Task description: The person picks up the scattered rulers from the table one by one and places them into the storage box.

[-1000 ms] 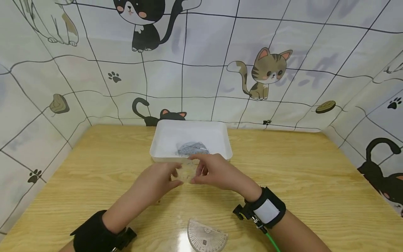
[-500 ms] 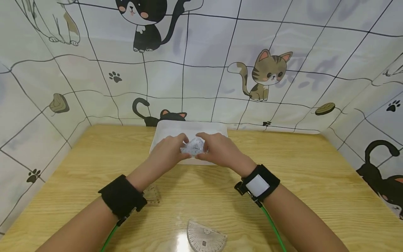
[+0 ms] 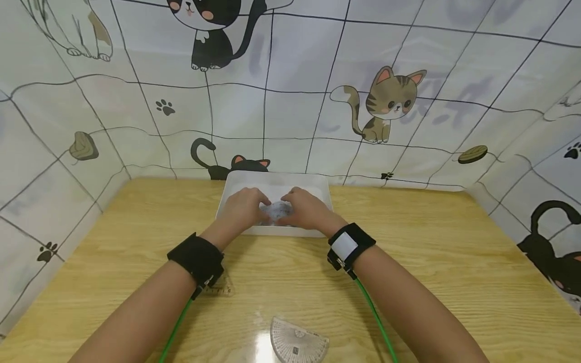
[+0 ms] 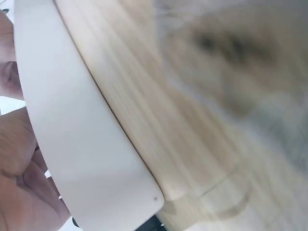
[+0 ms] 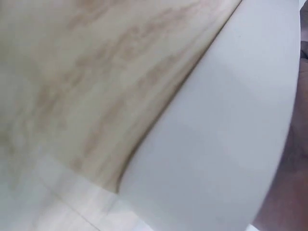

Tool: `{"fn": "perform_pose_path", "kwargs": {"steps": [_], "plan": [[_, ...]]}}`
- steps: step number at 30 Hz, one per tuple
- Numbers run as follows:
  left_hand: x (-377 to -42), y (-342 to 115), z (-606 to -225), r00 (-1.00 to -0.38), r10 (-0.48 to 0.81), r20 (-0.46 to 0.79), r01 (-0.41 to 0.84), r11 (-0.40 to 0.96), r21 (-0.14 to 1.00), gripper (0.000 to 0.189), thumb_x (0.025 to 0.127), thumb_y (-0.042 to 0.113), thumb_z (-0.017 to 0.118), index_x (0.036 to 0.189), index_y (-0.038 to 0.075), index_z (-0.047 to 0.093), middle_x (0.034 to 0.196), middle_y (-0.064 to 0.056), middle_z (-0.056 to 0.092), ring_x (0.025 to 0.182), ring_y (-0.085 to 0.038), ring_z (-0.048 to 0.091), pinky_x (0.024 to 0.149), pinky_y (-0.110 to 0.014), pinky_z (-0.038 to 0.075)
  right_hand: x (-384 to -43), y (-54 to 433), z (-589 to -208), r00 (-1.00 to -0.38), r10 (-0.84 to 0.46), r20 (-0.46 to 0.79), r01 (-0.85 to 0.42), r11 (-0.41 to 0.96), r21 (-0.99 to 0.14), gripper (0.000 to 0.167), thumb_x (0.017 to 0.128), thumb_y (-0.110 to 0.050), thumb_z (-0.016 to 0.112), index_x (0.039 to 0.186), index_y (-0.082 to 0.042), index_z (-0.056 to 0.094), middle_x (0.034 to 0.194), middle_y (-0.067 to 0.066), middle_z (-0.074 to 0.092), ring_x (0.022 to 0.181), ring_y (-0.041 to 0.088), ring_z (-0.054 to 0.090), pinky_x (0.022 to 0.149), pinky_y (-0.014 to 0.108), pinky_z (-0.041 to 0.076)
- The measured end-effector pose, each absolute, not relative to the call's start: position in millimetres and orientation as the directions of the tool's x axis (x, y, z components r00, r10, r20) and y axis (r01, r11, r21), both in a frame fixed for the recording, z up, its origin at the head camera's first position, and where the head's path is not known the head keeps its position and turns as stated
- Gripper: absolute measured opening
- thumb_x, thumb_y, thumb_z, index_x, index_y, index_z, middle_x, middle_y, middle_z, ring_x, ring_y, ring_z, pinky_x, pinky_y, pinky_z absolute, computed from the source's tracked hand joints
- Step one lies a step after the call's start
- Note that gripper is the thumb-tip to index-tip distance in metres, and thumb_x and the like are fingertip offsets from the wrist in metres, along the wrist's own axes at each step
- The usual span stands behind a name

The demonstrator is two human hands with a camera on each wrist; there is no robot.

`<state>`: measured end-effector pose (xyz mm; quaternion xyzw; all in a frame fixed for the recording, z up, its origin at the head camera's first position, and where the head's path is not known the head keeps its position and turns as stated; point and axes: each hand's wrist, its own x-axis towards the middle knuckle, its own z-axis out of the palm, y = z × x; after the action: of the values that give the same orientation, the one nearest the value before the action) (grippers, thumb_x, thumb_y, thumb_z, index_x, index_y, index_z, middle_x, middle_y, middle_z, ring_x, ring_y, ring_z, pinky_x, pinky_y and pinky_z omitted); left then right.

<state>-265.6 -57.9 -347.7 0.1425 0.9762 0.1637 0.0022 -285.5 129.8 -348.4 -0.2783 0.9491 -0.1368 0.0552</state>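
Note:
My left hand (image 3: 242,209) and my right hand (image 3: 307,209) reach into a white tray (image 3: 317,184) in the head view. Their curled fingers grip opposite sides of a clear, bluish plastic piece (image 3: 278,209) with fine dark marks; its kind is unclear and its edges are partly hidden. In the left wrist view, fingers (image 4: 21,187) show behind the tray wall (image 4: 86,125). The right wrist view has the tray wall (image 5: 207,120) hiding most of the hand (image 5: 288,187). A clear set square (image 3: 221,286) lies partly under the left wrist.
A clear half-round protractor (image 3: 298,343) lies near the front of the wooden table (image 3: 422,262). Cat-patterned cloth (image 3: 295,116) rises behind the table and at both sides. Green cables (image 3: 374,317) run from the black wrist bands (image 3: 197,259).
Both hands moved forward from the set square, which now lies to the left, into the tray. Since half a second ago, they and the bluish piece between them have shifted slightly.

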Motion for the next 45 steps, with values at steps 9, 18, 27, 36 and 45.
{"fn": "perform_pose_path", "kwargs": {"steps": [9,18,27,36,45], "plan": [[-268,-69,-351,-0.964,0.266,-0.029,0.236,0.899,0.369,0.040,0.083,0.036,0.083,0.117,0.015,0.077,0.131,-0.003,0.070,0.122,-0.027,0.064,0.097,-0.044,0.055,-288,124,-354,-0.807,-0.586,-0.079,-0.552,0.794,-0.253,0.062,0.091,-0.039,0.075,0.139,-0.002,0.059,0.138,0.018,0.060,0.126,0.029,0.059,0.106,0.041,0.050],[-241,-86,-340,-0.958,0.275,0.078,0.285,0.893,0.348,0.031,0.093,0.031,0.073,0.118,0.013,0.076,0.126,-0.008,0.072,0.117,-0.029,0.067,0.090,-0.045,0.057,-278,115,-348,-0.829,-0.547,-0.116,-0.513,0.826,-0.234,0.068,0.096,-0.043,0.068,0.148,-0.003,0.049,0.149,0.019,0.052,0.137,0.032,0.053,0.111,0.045,0.047],[-167,-142,-328,-0.952,0.256,0.170,0.299,0.897,0.326,0.017,0.091,0.022,0.074,0.102,0.009,0.078,0.101,-0.008,0.076,0.093,-0.026,0.071,0.076,-0.044,0.058,-228,99,-326,-0.798,-0.588,0.133,-0.602,0.786,-0.138,0.044,0.095,-0.032,0.072,0.130,-0.008,0.067,0.138,0.011,0.063,0.128,0.029,0.060,0.101,0.043,0.054],[-133,-178,-345,-0.953,0.262,-0.152,0.190,0.907,0.377,0.045,0.069,0.033,0.092,0.101,0.008,0.072,0.094,-0.002,0.069,0.088,-0.018,0.064,0.080,-0.042,0.055,-187,47,-335,-0.616,-0.788,-0.004,-0.785,0.614,-0.084,0.019,0.092,-0.027,0.075,0.106,-0.015,0.076,0.098,-0.001,0.072,0.088,0.014,0.067,0.078,0.028,0.054],[-131,-178,-347,-0.937,0.257,-0.235,0.125,0.879,0.461,0.042,0.068,0.027,0.093,0.095,0.009,0.068,0.094,0.000,0.066,0.086,-0.016,0.058,0.081,-0.040,0.052,-181,22,-345,-0.618,-0.764,-0.186,-0.734,0.645,-0.211,0.041,0.085,-0.034,0.082,0.120,-0.015,0.072,0.104,-0.001,0.064,0.084,0.008,0.055,0.073,0.020,0.047]]}}
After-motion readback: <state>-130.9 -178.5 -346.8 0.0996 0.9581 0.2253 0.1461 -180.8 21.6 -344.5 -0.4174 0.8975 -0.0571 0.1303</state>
